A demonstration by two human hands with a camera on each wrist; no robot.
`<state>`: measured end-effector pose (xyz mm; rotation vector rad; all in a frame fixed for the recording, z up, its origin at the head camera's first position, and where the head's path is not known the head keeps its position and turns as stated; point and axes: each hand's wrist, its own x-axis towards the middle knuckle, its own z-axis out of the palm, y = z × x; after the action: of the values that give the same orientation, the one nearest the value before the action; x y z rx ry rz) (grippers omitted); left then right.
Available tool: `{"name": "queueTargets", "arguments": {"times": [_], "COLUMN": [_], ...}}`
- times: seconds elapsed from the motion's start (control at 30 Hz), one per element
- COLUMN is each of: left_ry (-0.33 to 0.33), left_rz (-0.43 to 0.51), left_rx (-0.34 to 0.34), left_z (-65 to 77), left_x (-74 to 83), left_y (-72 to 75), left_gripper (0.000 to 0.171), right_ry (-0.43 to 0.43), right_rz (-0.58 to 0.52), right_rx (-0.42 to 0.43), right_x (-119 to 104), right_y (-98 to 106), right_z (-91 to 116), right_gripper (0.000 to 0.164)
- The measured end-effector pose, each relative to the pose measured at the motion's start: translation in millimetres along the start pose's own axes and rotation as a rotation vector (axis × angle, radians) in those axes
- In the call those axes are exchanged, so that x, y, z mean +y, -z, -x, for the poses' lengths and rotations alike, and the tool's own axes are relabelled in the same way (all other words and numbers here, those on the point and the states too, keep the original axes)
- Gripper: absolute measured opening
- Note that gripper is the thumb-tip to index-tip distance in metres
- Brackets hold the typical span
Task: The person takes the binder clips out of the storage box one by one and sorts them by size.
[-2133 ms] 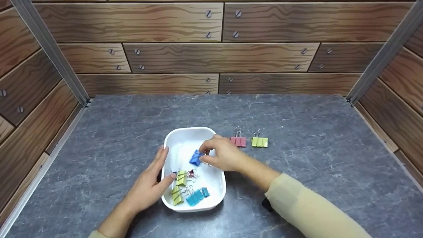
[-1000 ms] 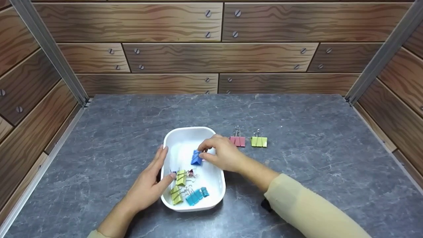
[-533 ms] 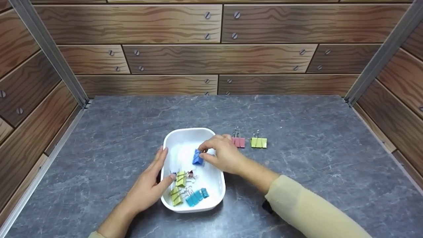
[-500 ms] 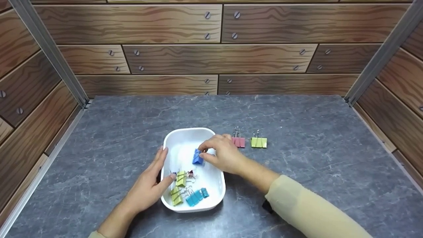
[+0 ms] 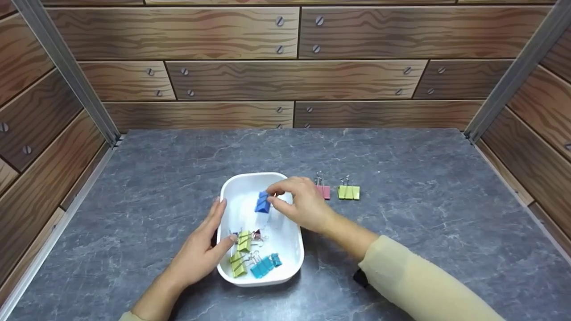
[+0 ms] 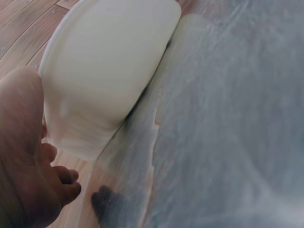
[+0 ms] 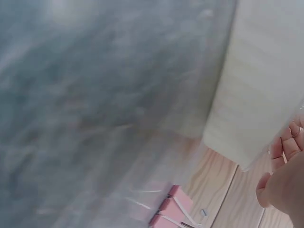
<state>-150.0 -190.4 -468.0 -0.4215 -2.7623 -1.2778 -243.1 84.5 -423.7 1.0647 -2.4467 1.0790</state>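
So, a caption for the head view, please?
Right fingers pinch a blue binder clip over a white tray; left fingers touch the tray's side.

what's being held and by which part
A blue binder clip, pinched by the right hand at its right side in the head view; fingers hide the exact spot. The left hand rests against the white tray.

We count one tray (image 5: 261,281); inside its edges two blue clips (image 5: 262,203) (image 5: 235,235), two teal (image 5: 262,267) (image 5: 276,259), two lime (image 5: 244,241) (image 5: 238,265), one red (image 5: 257,234); past its right edge one pink (image 5: 326,192), one lime (image 5: 349,192).
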Motion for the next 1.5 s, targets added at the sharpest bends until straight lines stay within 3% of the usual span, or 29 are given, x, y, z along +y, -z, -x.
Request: {"name": "queueTargets", "arguments": {"times": [0.2, 0.43, 1.03, 1.5], "left_ry": [-0.005, -0.011, -0.002, -0.014], "left_rz": [-0.007, -0.014, -0.004, -0.009], "left_rx": [0.010, 0.020, 0.012, 0.011], "left_z": [1.4, 2.2, 1.5, 1.1], "left_x": [-0.2, -0.4, -1.2, -0.9], "left_y": [-0.5, -1.0, -0.9, -0.3], "left_gripper": [0.082, 0.082, 0.082, 0.082], "right_ry": [-0.060, -0.139, -0.240, -0.348], "right_rz": [-0.150, -0.244, -0.396, -0.316], "right_rx": [0.046, 0.055, 0.069, 0.168], "right_x": [-14, -23, -10, 24], "right_y": [11, 26, 73, 128], "right_z": [-6, -7, 3, 18], "right_gripper": [0.015, 0.019, 0.024, 0.018]}}
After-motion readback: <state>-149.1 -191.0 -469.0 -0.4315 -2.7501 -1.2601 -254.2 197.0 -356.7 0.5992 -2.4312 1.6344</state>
